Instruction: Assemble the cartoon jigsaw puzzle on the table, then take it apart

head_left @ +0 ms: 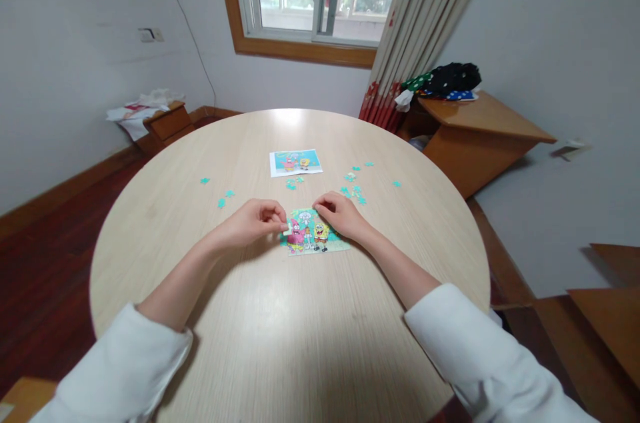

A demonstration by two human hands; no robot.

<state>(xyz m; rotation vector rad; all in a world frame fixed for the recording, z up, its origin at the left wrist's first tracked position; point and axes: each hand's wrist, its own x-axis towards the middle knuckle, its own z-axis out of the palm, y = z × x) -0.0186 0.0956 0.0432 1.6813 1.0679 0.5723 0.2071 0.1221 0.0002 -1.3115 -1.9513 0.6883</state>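
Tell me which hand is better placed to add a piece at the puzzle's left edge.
Left, probably: the left hand pinches a pale piece at that edge of the puzzle, while the right hand is at the far edge, toward the other side.

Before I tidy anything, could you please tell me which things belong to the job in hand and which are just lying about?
Belong to the job:
partly assembled puzzle
pale piece in the left hand
loose puzzle pieces
picture sheet, probably for reference

Just lying about:
spotted cloths on the wooden furniture
white items at left, unclear
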